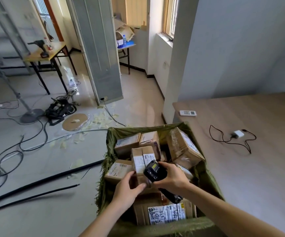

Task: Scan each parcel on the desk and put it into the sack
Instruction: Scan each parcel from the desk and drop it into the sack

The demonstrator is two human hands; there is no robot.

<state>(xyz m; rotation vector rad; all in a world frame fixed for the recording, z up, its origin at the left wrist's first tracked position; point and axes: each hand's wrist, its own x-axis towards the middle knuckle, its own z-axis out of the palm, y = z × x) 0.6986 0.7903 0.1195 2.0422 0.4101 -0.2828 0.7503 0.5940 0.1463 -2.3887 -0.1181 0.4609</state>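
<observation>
Left hand (129,189): grip holding parcel (142,161) over sack (205,175). Right hand (170,177): grip around scanner (153,170). Advice: aim squarely at label, then lower parcel flat

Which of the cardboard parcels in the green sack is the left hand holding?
The left hand holds the upright brown cardboard parcel in the middle of the green woven sack, its white label facing the black handheld scanner; the other parcels lie untouched.
</observation>
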